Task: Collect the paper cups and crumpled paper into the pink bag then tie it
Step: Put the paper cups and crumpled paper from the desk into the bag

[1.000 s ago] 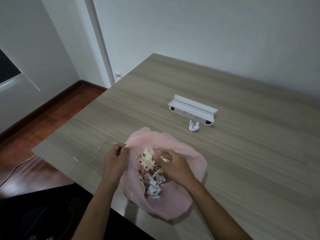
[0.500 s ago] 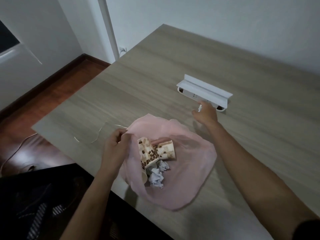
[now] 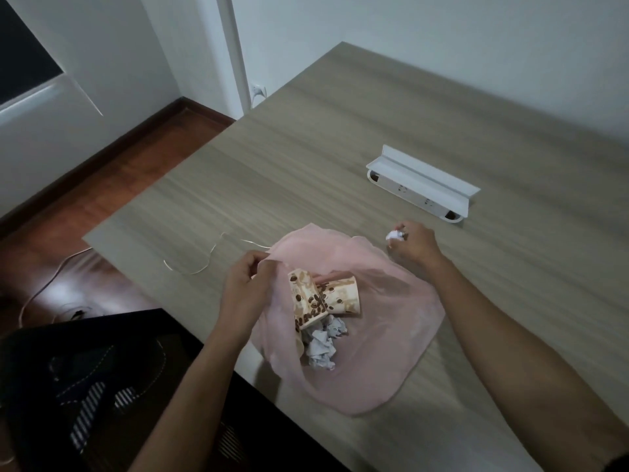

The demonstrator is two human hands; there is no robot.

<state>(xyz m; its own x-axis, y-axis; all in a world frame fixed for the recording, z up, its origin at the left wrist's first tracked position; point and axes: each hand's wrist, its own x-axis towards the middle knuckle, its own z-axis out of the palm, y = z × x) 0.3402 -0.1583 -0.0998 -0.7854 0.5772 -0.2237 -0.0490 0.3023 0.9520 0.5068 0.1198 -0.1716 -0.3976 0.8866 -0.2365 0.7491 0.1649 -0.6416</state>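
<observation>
Head view: the pink bag (image 3: 384,338) lies open on the table (image 3: 306,165), holding two coffee-bean paper cups (image 3: 321,296) and two crumpled paper balls (image 3: 323,345), as I count them. My left hand (image 3: 246,287) pinches the bag's rim. My right hand (image 3: 412,248), just beyond the bag, grips a third crumpled paper (image 3: 394,235).

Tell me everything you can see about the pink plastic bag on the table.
The thin pink plastic bag lies slumped on the wooden table's near edge, mouth open upward. The left hand pinches its rim. Inside lie brown-patterned paper cups on their sides and crumpled white paper. It is untied.
</observation>
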